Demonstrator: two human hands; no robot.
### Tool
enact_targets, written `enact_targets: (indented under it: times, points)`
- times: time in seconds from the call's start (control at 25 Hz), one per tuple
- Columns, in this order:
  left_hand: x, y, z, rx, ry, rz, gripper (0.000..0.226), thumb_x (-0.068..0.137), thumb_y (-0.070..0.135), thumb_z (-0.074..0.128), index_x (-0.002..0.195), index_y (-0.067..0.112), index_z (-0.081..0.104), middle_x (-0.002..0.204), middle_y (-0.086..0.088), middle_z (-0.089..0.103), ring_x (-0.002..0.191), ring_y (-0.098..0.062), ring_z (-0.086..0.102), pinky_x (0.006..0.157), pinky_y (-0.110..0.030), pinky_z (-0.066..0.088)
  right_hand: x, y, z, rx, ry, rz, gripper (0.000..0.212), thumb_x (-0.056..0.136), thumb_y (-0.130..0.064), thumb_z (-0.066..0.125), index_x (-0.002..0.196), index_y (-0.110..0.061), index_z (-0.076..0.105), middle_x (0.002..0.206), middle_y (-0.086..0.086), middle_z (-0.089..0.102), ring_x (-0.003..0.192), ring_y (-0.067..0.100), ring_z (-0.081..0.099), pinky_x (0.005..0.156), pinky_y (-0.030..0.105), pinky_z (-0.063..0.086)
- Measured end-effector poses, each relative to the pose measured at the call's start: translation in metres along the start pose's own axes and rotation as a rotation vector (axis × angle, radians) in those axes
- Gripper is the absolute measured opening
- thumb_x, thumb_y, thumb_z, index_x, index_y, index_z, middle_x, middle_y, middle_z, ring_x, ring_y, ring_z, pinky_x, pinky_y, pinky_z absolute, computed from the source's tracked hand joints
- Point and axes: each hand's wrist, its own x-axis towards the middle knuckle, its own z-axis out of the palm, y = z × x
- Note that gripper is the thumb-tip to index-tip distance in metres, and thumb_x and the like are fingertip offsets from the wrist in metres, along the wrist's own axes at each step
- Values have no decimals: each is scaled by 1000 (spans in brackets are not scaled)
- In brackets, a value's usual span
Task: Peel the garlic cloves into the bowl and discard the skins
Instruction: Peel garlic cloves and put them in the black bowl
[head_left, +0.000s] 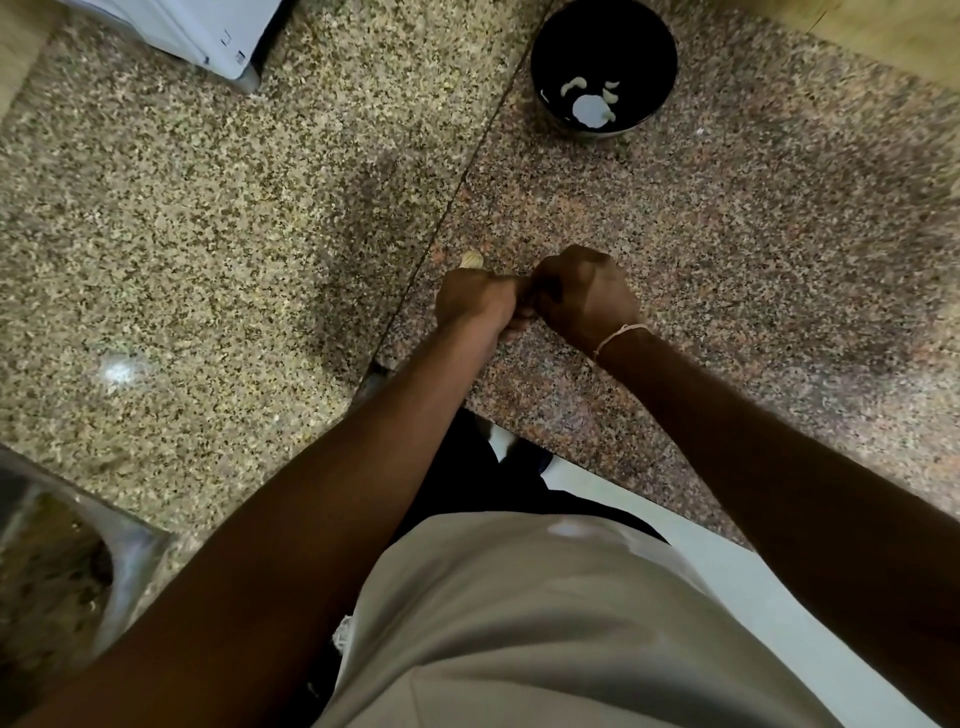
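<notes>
My left hand (475, 301) and my right hand (584, 296) meet over the speckled granite counter (727, 270), both with fingers curled. A pale garlic piece (471, 260) sticks out above my left hand's knuckles, which grip it. My right hand's fingertips pinch at the spot where the hands touch; what they hold is hidden. The dark bowl (644, 36) stands at the far edge of the counter, with a few peeled white cloves (574, 85) inside.
A white appliance (208, 31) stands on the floor at upper left. A shiny object (124, 561) sits at lower left. The counter's near edge runs diagonally just below my hands. A thin band circles my right wrist (621, 335).
</notes>
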Motion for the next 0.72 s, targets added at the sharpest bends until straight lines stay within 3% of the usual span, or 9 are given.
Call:
enact_targets:
  times: [0.4, 0.72]
  points:
    - [2, 2, 3, 17, 65, -25, 22, 85, 23, 83, 77, 4, 77, 58, -7, 73, 44, -19, 68, 44, -26, 51, -5, -1, 4, -3, 13, -40, 24, 102, -20, 58, 108, -2, 73, 102, 18, 66, 90, 32, 63, 69, 29, 37]
    - [10, -1, 5, 20, 37, -36, 23, 86, 24, 80, 79, 3, 78, 60, -8, 74, 43, -19, 68, 44, -25, 50, -4, -3, 7, -27, 25, 4, 25, 101, -22, 57, 106, -6, 75, 103, 16, 67, 90, 31, 64, 69, 36, 48]
